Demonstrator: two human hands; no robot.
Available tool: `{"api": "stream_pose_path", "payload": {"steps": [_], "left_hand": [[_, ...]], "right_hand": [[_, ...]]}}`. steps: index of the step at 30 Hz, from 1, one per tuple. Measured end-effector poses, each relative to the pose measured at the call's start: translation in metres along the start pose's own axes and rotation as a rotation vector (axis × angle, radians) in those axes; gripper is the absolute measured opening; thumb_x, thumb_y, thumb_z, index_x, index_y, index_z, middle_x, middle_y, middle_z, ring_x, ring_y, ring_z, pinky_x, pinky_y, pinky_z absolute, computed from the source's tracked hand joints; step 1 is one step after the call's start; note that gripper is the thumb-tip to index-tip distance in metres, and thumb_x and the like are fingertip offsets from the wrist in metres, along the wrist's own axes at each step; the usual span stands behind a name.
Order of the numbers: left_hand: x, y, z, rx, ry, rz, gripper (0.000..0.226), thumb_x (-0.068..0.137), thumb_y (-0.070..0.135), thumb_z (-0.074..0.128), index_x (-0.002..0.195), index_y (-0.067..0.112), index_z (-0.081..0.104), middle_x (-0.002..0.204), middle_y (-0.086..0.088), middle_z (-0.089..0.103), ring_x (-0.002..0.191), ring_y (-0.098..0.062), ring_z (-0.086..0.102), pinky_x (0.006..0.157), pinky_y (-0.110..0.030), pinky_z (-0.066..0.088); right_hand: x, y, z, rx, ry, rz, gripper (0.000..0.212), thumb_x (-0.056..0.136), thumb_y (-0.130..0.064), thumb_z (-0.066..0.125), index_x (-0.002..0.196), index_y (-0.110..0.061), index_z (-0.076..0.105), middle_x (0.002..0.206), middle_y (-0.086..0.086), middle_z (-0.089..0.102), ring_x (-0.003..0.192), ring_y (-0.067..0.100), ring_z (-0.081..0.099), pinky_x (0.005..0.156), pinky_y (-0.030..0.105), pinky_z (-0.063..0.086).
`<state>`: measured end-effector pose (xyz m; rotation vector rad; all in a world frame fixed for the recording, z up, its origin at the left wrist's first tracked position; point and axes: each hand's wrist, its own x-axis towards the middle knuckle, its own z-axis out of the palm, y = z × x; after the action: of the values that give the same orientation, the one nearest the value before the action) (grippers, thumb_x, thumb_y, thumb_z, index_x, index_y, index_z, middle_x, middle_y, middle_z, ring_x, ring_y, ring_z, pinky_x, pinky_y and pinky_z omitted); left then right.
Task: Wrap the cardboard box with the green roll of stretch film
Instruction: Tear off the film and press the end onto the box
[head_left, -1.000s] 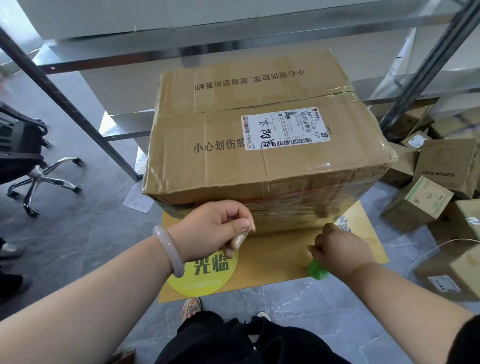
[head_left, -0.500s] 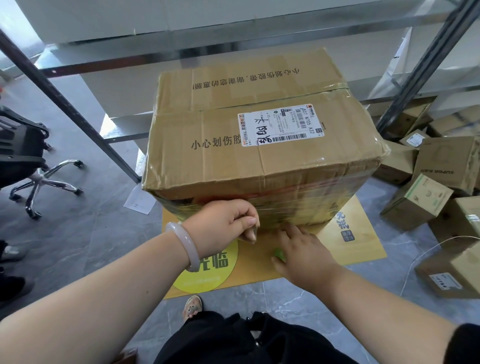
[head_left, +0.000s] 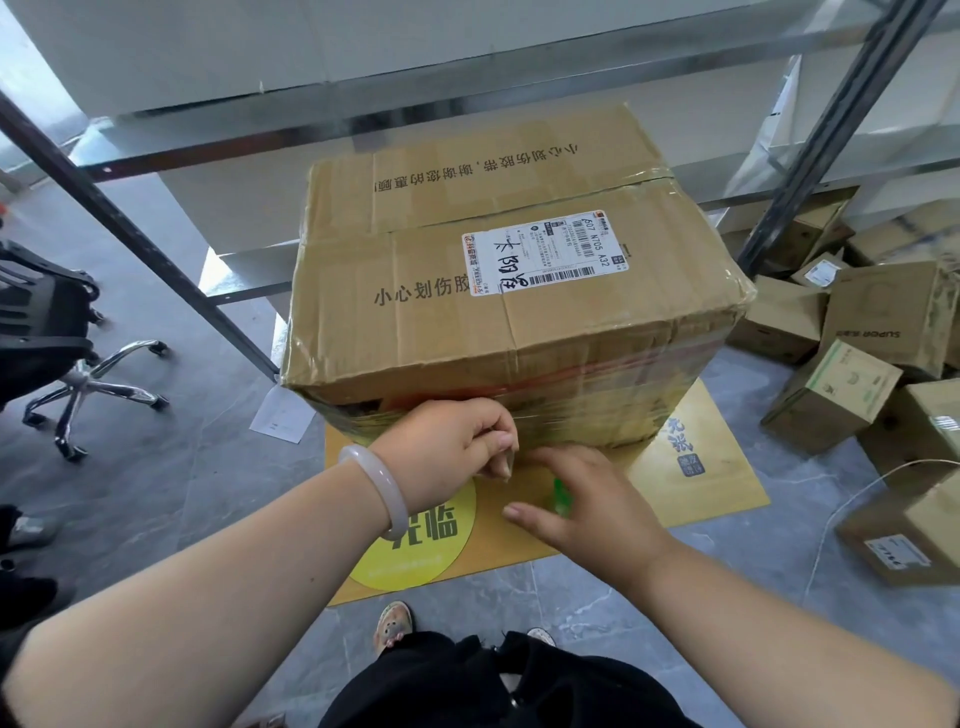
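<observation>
The large brown cardboard box (head_left: 498, 322) with a white shipping label stands on a yellow printed floor mat (head_left: 696, 483), at the centre of the view and at 12 o'clock from both hands. Glossy layers of clear stretch film (head_left: 613, 410) already band its near face. The left hand (head_left: 447, 449) is curled, thumb against forefinger, and appears to pinch the film tail (head_left: 510, 458) against the near face; this probably anchors the film so that it cannot slip under tension. At 3 o'clock from it, the right hand (head_left: 587, 506) covers the green roll of stretch film (head_left: 562, 496), of which only a small green part shows between thumb and index finger. Those two digits are extended and the others are hidden, yet the roll is evidently held, close to the box to keep the film short and taut.
</observation>
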<state>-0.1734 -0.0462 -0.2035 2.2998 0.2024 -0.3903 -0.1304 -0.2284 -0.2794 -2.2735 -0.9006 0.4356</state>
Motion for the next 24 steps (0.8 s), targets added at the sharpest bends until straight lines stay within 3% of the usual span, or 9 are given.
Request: {"api": "stream_pose_path", "payload": {"steps": [2,4,7,9,13,17,21,24], "left_hand": [[0.000,0.002,0.000,0.056,0.002,0.004,0.016,0.101,0.019,0.051,0.094,0.017,0.065,0.081,0.006,0.074,0.078,-0.003,0.067,0.066,-0.007,0.045],[0.000,0.003,-0.002,0.156,-0.002,0.015,0.015,0.101,0.024,0.051,0.096,0.021,0.064,0.080,0.008,0.073,0.076,-0.001,0.064,0.068,-0.015,0.046],[-0.002,0.005,-0.005,0.367,-0.032,0.056,0.016,0.102,0.030,0.047,0.101,0.025,0.062,0.067,0.018,0.058,0.061,0.005,0.051,0.062,-0.019,0.037],[-0.002,0.007,-0.007,0.458,-0.030,0.069,0.018,0.103,0.032,0.044,0.104,0.026,0.061,0.063,0.018,0.051,0.061,-0.001,0.048,0.065,-0.024,0.037],[-0.001,0.011,-0.012,0.520,-0.041,0.048,0.019,0.103,0.033,0.042,0.106,0.024,0.059,0.073,0.009,0.059,0.072,-0.015,0.053,0.068,-0.029,0.045],[-0.001,0.012,-0.010,0.530,-0.046,0.042,0.019,0.104,0.033,0.041,0.110,0.024,0.056,0.079,0.006,0.063,0.074,-0.017,0.058,0.071,-0.033,0.050],[-0.004,0.011,-0.004,0.690,0.026,0.063,0.027,0.105,0.035,0.036,0.126,0.022,0.047,0.085,0.002,0.065,0.075,-0.020,0.059,0.066,-0.032,0.046],[-0.005,0.014,-0.009,0.734,0.036,0.076,0.034,0.104,0.041,0.036,0.128,0.025,0.052,0.100,0.001,0.071,0.091,-0.021,0.066,0.078,-0.036,0.052]], "right_hand": [[0.005,-0.020,0.001,0.222,-0.051,0.057,0.046,0.072,-0.060,0.067,0.108,-0.032,0.065,0.105,-0.012,0.064,0.100,0.002,0.053,0.086,0.021,0.043],[0.012,-0.031,0.006,0.403,-0.014,0.155,0.016,0.077,-0.041,0.074,0.085,-0.031,0.065,0.082,-0.014,0.064,0.077,-0.005,0.055,0.068,0.016,0.042],[0.017,-0.032,0.012,0.546,0.022,0.249,0.019,0.079,-0.034,0.074,0.068,-0.023,0.064,0.057,-0.009,0.052,0.053,0.000,0.043,0.055,0.017,0.033],[0.017,-0.033,0.012,0.566,0.045,0.246,0.014,0.080,-0.035,0.073,0.075,-0.022,0.072,0.059,-0.005,0.059,0.057,0.003,0.047,0.057,0.022,0.036],[0.014,-0.038,0.011,0.775,0.162,0.311,0.009,0.081,-0.028,0.072,0.089,-0.028,0.076,0.083,-0.013,0.074,0.080,-0.004,0.065,0.073,0.014,0.047],[0.017,-0.038,0.008,0.726,0.209,0.334,0.006,0.076,-0.029,0.077,0.074,-0.031,0.072,0.076,-0.012,0.072,0.072,-0.006,0.062,0.067,0.014,0.047],[0.012,-0.033,0.006,0.682,0.196,0.339,0.013,0.080,-0.032,0.073,0.075,-0.021,0.070,0.077,-0.008,0.072,0.076,0.006,0.063,0.072,0.026,0.050],[0.004,-0.025,0.009,0.713,0.173,0.353,0.012,0.086,-0.028,0.068,0.079,-0.019,0.065,0.078,-0.003,0.067,0.073,0.008,0.058,0.072,0.031,0.049]]}}
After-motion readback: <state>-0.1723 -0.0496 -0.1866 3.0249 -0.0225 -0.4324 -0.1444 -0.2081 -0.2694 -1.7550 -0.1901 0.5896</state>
